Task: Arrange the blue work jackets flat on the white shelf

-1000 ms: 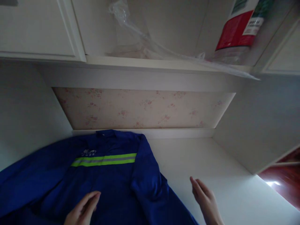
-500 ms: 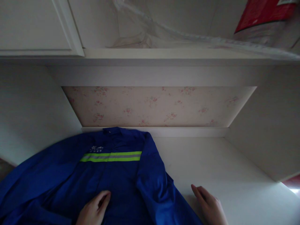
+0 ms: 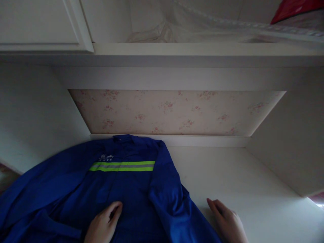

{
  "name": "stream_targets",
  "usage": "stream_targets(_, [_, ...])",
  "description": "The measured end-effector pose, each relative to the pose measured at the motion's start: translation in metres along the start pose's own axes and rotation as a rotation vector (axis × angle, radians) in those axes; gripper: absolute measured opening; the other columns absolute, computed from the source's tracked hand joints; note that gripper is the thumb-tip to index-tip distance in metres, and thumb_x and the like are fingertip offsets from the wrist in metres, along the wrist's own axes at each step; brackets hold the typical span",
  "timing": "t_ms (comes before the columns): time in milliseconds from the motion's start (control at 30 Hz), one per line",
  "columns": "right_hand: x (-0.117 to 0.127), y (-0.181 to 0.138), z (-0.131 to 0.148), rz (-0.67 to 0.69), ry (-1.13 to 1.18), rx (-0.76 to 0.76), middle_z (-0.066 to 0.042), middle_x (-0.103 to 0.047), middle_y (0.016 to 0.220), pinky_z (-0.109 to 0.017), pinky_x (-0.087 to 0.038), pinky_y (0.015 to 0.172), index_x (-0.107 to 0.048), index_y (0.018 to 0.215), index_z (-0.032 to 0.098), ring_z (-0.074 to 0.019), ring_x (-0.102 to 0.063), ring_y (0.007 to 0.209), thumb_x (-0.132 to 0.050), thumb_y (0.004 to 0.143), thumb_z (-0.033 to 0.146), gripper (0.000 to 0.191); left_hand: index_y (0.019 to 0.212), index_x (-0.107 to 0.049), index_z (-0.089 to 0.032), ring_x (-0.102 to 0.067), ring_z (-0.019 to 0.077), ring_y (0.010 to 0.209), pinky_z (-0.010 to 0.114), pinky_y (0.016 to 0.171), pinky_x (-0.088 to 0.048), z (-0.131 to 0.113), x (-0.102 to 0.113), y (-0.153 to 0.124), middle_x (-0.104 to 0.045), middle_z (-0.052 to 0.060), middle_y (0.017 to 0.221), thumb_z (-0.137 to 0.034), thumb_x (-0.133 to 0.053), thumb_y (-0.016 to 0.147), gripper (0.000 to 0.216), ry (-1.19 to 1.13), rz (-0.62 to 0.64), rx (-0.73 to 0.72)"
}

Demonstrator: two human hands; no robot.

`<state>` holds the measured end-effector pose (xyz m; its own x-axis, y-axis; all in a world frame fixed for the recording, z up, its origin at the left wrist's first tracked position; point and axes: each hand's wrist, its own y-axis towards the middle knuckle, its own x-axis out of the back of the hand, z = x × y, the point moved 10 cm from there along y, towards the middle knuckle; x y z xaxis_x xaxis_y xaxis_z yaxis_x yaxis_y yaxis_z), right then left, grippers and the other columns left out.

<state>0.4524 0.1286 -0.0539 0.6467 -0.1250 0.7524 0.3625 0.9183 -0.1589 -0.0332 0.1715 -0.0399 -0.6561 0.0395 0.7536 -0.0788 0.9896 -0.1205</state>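
A blue work jacket (image 3: pixel 118 189) lies spread flat, front up, on a white desk surface (image 3: pixel 240 182) set in an alcove, its collar (image 3: pixel 123 138) toward the floral-papered back wall (image 3: pixel 177 111). 1 yellow-green reflective stripe (image 3: pixel 123 166) crosses its chest. The left hand (image 3: pixel 102 226) rests palm down on the lower front of the jacket, fingers loosely curled and grasping nothing, apparently pinning the cloth flat. The right hand (image 3: pixel 226 222) lies on the bare desk just beside the jacket's right sleeve (image 3: pixel 172 199), fingers relaxed and empty. Above, a shelf (image 3: pixel 202 50) carries clear plastic wrapping (image 3: pixel 177 23), beside a white cabinet door (image 3: pixel 37 23).
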Motion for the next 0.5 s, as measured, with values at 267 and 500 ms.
stream_targets(267, [0.003, -0.0003, 0.0052, -0.032, -0.012, 0.055, -0.001, -0.068, 0.066, -0.029, -0.044, 0.064, -0.064, 0.071, 0.028, -0.0223, -0.065, 0.068, -0.034, 0.087, 0.072, 0.055, 0.103, -0.069, -0.033, -0.07, 0.0195, 0.103, 0.025, 0.086, -0.053, 0.0054, -0.0068, 0.002, -0.075, -0.003, 0.109, -0.052, -0.04, 0.087, 0.039, 0.005, 0.043, 0.023])
stream_targets(500, [0.0022, 0.0002, 0.0052, -0.013, -0.012, 0.035, -0.001, -0.07, 0.071, -0.029, -0.044, 0.065, -0.065, 0.073, 0.029, -0.0231, -0.066, 0.074, -0.034, 0.087, 0.071, 0.054, 0.103, -0.069, -0.032, -0.069, 0.0198, 0.104, 0.026, 0.088, -0.053, 0.0028, -0.005, 0.0014, -0.075, -0.003, 0.11, -0.052, -0.038, 0.087, 0.04, 0.006, 0.038, 0.007])
